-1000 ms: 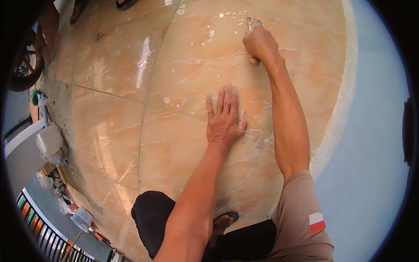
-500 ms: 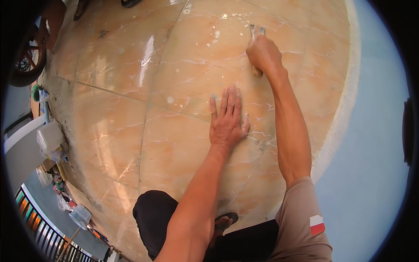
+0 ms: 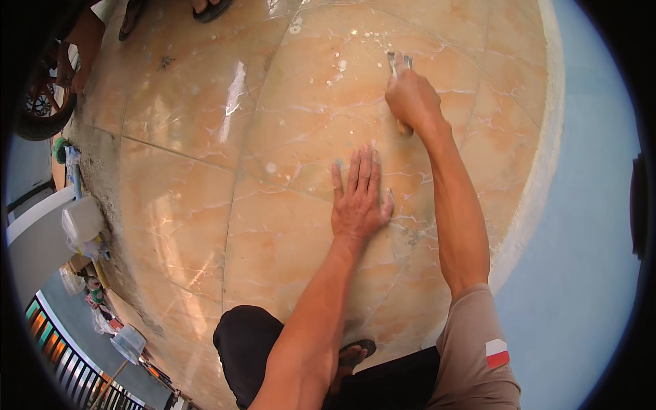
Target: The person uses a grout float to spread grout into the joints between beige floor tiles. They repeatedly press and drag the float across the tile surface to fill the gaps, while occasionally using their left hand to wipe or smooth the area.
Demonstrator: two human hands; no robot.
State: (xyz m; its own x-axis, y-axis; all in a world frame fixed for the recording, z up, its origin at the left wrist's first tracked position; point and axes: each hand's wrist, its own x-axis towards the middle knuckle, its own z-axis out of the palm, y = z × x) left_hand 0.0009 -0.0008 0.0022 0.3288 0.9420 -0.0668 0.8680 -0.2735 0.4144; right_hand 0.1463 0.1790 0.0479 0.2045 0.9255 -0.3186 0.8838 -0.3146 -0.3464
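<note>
At ten o'clock, on the far left, stands a spoked wheel (image 3: 58,125), with a translucent plastic tub (image 3: 80,219) at nine o'clock. Near the centre, the person's left hand (image 3: 357,208) lies flat, palm down, on the tiled floor (image 3: 287,253), its fingers extended, thumb spread and nothing in its grasp. Toward twelve o'clock the glossy tiles carry a scatter of white spots (image 3: 342,66). At one o'clock the right hand (image 3: 414,97) is curled firmly around a scraper (image 3: 404,128), a finger laid along its grey blade (image 3: 391,63) and the tan handle's butt showing below the fist; whether the edge touches the tiles cannot be told. The scraper is probably light and stiff, its handle likely wood and not very slippery, its blade thin and perhaps a little springy. The handle is the sensible place to take hold, with a fingertip behind the blade for pressure and kept clear of its edge. A pale blue wall (image 3: 581,205) fills three o'clock. Compared with the frame a second earlier, the whole view has slid slightly downward, and more of a black sandal (image 3: 214,12) shows at eleven o'clock. The left hand keeps its place on the tiles, while the right hand and scraper have drawn back a little, toward six o'clock, with the same grip.
</note>
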